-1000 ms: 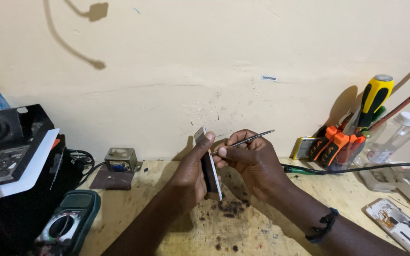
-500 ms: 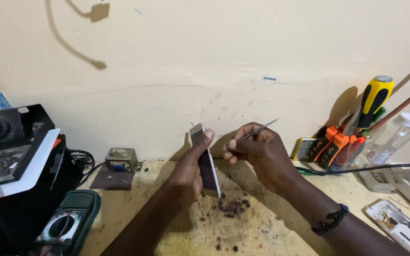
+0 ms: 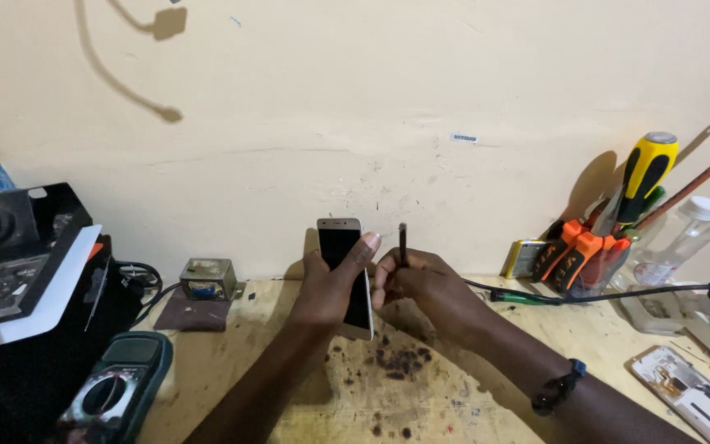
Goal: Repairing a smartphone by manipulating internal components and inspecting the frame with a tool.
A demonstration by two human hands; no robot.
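smartphone (image 3: pixel 343 271) upright above workbench (image 3: pixel 306 386) centre, case not yet opened, left hand (image 3: pixel 332 288) clamped around it, right hand (image 3: pixel 421 284) just beside, pinching thin dark tweezers (image 3: pixel 403 244) pointing up; multimeter (image 3: pixel 112 390) near left.

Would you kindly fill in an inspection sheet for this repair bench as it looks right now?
Surface: wooden bench top, scorched with dark specks.
Job's things: phone held upright, screen dark; thin tweezers pointing up.
Clutter: multimeter front left; small metal box; tool holder with screwdrivers; clear bottle; opened phone frame at right.
Hands: left hand grips the phone; right hand holds the tweezers beside it.
Cables: black cable along the right; more by the black equipment at left.
Surroundings: cream wall, scuffed.
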